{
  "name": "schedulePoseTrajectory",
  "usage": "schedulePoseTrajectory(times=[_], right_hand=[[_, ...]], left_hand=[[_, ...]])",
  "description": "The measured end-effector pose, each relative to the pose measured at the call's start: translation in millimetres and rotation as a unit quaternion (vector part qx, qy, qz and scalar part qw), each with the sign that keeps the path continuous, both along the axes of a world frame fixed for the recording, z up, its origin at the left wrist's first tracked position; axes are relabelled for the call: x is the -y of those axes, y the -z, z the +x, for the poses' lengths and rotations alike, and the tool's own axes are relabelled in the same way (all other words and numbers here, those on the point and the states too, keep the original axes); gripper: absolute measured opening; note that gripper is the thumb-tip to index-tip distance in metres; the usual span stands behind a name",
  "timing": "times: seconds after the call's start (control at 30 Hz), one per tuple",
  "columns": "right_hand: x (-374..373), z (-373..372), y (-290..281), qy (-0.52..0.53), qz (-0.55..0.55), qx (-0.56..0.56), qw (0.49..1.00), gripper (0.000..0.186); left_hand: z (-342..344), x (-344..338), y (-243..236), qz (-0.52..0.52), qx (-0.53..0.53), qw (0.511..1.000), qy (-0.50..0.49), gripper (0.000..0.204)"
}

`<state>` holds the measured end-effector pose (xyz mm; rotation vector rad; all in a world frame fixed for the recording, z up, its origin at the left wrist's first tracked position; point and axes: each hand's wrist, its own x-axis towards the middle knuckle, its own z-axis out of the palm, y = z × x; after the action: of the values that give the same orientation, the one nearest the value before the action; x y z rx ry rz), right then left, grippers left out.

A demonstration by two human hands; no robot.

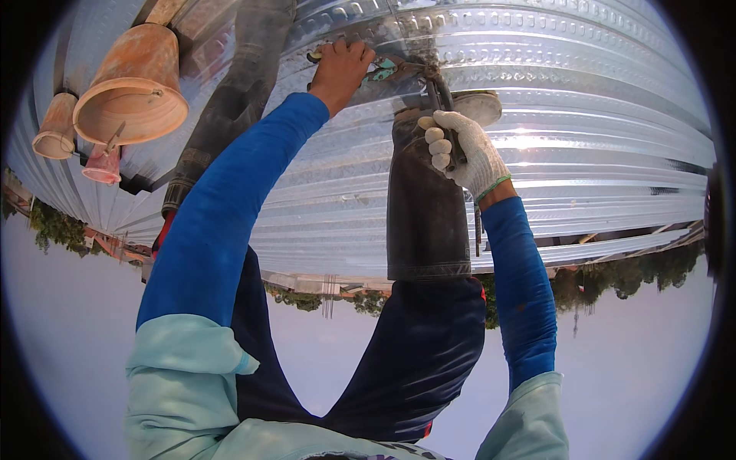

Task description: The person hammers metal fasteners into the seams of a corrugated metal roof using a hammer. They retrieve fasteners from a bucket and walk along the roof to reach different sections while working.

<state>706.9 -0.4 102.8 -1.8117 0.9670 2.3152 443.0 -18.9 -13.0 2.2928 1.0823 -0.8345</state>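
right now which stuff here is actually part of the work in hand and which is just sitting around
In use:
- left hand, bare, on a small metal piece against the corrugated metal sheet
- right hand, gloved, gripping a dark tool

Lying about:
- large orange bucket
- small orange bucket
- pink cup

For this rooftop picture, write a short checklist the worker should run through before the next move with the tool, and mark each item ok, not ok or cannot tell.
1. Right hand gloved and closed around the dark tool: ok.
2. Left hand protected: not ok, it is bare and rests on the corrugated metal sheet.
3. Left hand away from the tool's working end: cannot tell, the two lie close together.
4. Both boots planted on the sheet: cannot tell, the soles are hidden.
5. Orange buckets out of the way: ok, they sit off to the left.
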Motion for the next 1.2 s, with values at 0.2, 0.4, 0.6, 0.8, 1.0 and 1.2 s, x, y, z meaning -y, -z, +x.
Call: schedulePoseTrajectory(times=[0.2,0.4,0.6,0.8,1.0,1.2], right_hand=[[-5,28,8,-0.068,0.008,-0.059,0.996,0.025],[-64,62,19,-0.351,0.049,-0.069,0.932,0.027],[-14,23,10,-0.160,0.042,-0.041,0.985,0.026],[45,-1,-2,-0.061,0.119,0.010,0.991,0.025],[15,-8,2,-0.081,0.063,0.021,0.995,0.022],[54,12,23,-0.755,0.462,0.001,0.466,0.027]], left_hand=[[-6,-19,-7,-0.003,-0.007,0.999,0.048,0.070],[-5,-20,-5,0.053,0.018,0.997,0.057,0.067],[-15,-17,-9,0.054,0.053,0.996,0.040,0.069],[13,-42,-34,0.004,0.052,0.997,-0.053,0.083],[21,-74,-17,0.099,0.149,0.984,0.001,0.074],[19,-75,3,0.014,0.430,0.902,-0.017,0.050]])
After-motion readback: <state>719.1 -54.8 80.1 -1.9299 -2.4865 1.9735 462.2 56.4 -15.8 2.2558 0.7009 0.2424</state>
